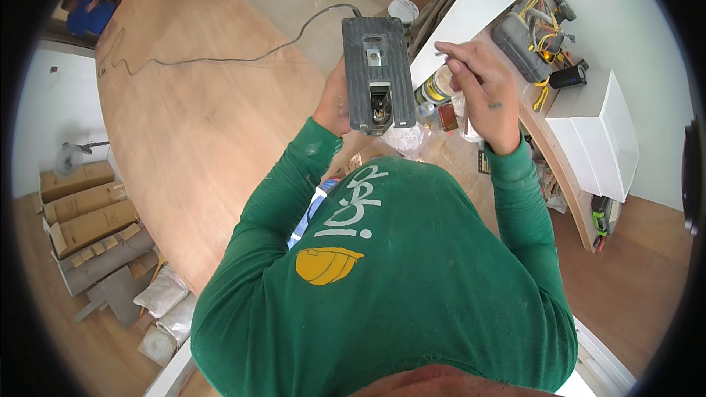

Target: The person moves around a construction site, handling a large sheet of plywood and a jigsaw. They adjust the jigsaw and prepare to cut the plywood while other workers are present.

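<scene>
A corded jigsaw (363, 77) is turned over, its dark ribbed base plate facing up toward me. My left hand (334, 103) is closed round its body from the left; most of the fingers are hidden behind the tool. In the slot of the plate, metal parts show, and I make out no blade there. To the right, apart from the jigsaw, is my right hand (487, 92), thumb and index finger pinched together. Something small and thin seems to sit at those fingertips, too small to name. From the jigsaw's far end a black cord (243, 59) runs left.
A large wooden panel (176, 132) spreads out at left, under the cord. Beyond my right hand, a shelf carries a grey tool case (521, 44) and a black cylinder (568, 77). Tubs (435, 87) stand below. Cardboard boxes (88, 209) lie far left; people in blue (90, 15) are behind.
</scene>
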Action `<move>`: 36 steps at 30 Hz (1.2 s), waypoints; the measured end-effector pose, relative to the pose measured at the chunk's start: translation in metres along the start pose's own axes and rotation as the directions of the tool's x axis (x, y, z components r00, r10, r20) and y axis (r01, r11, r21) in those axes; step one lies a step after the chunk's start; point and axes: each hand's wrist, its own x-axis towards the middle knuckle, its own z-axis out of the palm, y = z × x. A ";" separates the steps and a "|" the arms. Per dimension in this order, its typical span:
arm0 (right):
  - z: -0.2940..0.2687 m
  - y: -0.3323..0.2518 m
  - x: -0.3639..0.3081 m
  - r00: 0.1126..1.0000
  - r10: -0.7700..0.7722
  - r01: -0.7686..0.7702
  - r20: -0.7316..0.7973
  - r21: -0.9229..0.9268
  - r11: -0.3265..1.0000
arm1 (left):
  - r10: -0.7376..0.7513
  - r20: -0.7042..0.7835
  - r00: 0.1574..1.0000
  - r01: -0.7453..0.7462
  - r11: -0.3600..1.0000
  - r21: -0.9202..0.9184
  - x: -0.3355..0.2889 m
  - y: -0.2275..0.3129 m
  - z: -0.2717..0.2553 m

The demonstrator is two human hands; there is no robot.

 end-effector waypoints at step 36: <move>0.023 -0.045 0.012 0.879 -0.227 0.427 0.420 -0.479 0.767 | -0.032 -0.042 0.999 0.031 0.999 -0.022 -0.017 -0.024 -0.015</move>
